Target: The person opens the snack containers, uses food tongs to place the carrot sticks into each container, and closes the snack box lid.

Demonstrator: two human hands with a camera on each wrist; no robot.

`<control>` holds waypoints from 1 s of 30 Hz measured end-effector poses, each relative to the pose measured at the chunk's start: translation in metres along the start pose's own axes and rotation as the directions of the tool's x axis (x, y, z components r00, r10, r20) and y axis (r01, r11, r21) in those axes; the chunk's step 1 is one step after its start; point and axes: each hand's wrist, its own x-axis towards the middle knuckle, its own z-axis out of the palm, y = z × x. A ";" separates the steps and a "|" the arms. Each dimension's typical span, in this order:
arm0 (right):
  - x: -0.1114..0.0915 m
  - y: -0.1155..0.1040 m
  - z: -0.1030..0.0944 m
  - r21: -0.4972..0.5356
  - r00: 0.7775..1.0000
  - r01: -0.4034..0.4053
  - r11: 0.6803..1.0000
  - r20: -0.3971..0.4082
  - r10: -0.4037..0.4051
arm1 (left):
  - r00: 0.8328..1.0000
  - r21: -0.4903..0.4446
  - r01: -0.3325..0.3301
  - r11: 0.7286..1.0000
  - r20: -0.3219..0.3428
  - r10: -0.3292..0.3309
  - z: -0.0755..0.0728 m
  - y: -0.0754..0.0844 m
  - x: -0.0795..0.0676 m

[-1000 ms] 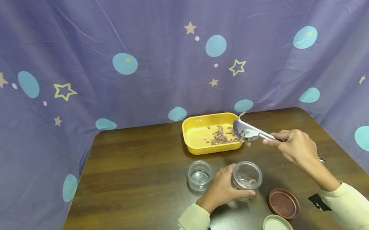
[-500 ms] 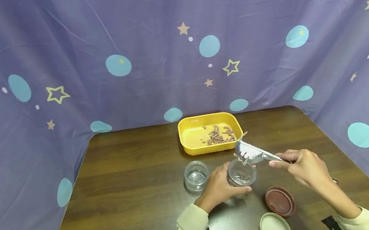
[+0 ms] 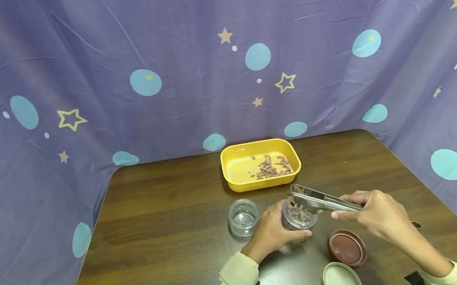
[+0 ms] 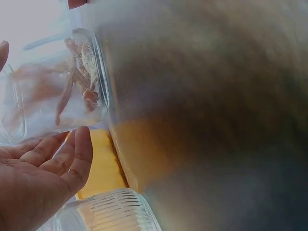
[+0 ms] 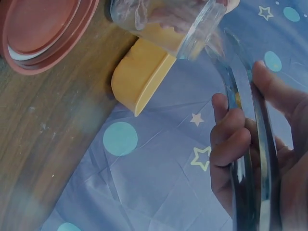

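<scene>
My left hand (image 3: 274,230) holds a clear jar (image 3: 293,225) around its side, a little above the table. Several brown strips (image 4: 89,79) lie in the bottom of that jar in the left wrist view. In my right hand (image 3: 380,214) is a pair of metal tongs (image 5: 257,139), gripped between thumb and fingers. The tongs' tips are at the jar's mouth, with brown pieces just below them. Beyond the jar stands a yellow tray (image 3: 238,187) with a heap of brown strips (image 3: 269,168) on its right side.
A second clear jar (image 3: 243,216) stands left of my left hand. Near the front right lie a red-brown lid (image 3: 347,247) and a cream lid (image 3: 341,281). The wooden table (image 3: 160,246) ends at a patterned purple curtain (image 3: 184,62).
The tongs have come from the yellow tray's near right edge to the held jar's mouth. Strips that hung from them now lie in the jar. The left hand stays about in place.
</scene>
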 end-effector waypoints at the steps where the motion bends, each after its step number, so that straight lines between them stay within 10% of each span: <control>1: 0.000 0.000 0.000 -0.007 1.000 0.005 1.000 -0.001 -0.005 | 1.000 0.001 -0.002 1.000 -0.001 0.002 0.000 0.000 0.000; 11: 0.019 -0.001 0.001 0.056 0.999 0.048 0.997 -0.018 -0.047 | 1.000 -0.021 -0.004 1.000 -0.006 0.004 -0.001 -0.003 -0.002; 30: 0.150 -0.049 0.045 -0.017 0.992 0.091 0.996 -0.083 -0.093 | 1.000 0.023 -0.021 1.000 0.009 0.021 -0.002 -0.002 -0.003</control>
